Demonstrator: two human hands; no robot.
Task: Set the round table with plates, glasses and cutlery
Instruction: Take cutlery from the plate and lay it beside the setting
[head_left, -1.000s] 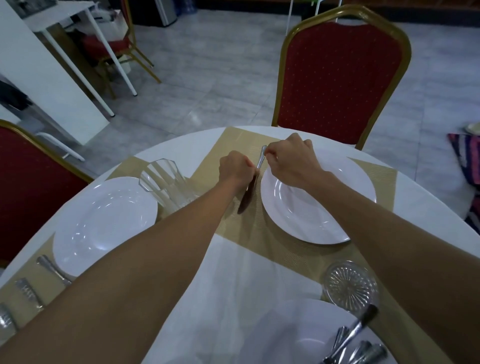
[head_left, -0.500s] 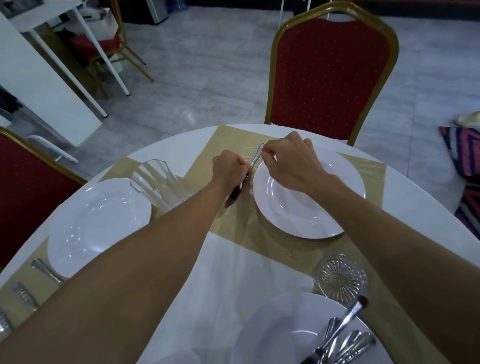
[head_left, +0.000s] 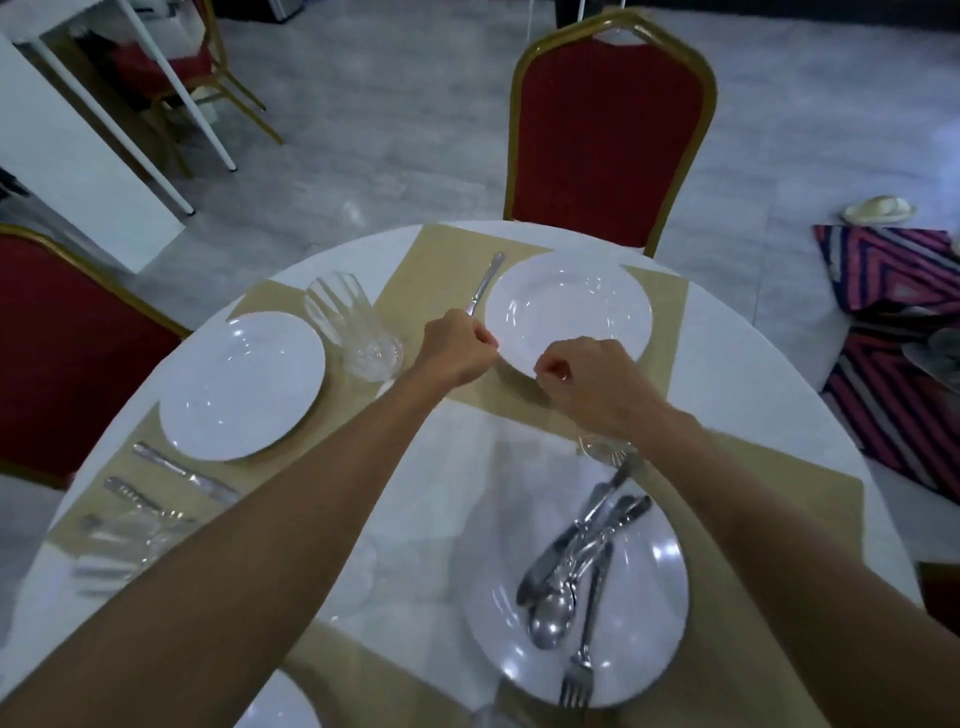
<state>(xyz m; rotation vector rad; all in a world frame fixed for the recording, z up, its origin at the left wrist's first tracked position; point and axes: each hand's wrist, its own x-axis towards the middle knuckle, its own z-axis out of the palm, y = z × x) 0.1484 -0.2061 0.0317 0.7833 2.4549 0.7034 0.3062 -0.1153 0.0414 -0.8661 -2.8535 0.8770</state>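
The step in hand is laying cutlery at the setting in front of the red chair (head_left: 608, 140). A knife (head_left: 483, 283) lies on the gold placemat (head_left: 415, 280) just left of the far plate (head_left: 569, 306), close to its rim but apart from it. Its long axis runs away from the person. The handle end points toward the chair and the blade end toward the person, slanting slightly left.

The left hand (head_left: 457, 348) is curled into a fist over the knife's near end. The blade is hidden under it, so it appears to grip the knife there. The right hand (head_left: 576, 374) hovers over the far plate's near rim, fingers curled in and holding nothing visible.

Judging from this, the knife is placed or nearly so. The next move calls for letting go and reaching back from the far plate to the cutlery pile (head_left: 582, 561) on the near plate (head_left: 649, 649) for a fork or spoon to lay on the far plate's right. A glass (head_left: 353, 327) stands on the tabletop (head_left: 727, 374) further left of the far plate.
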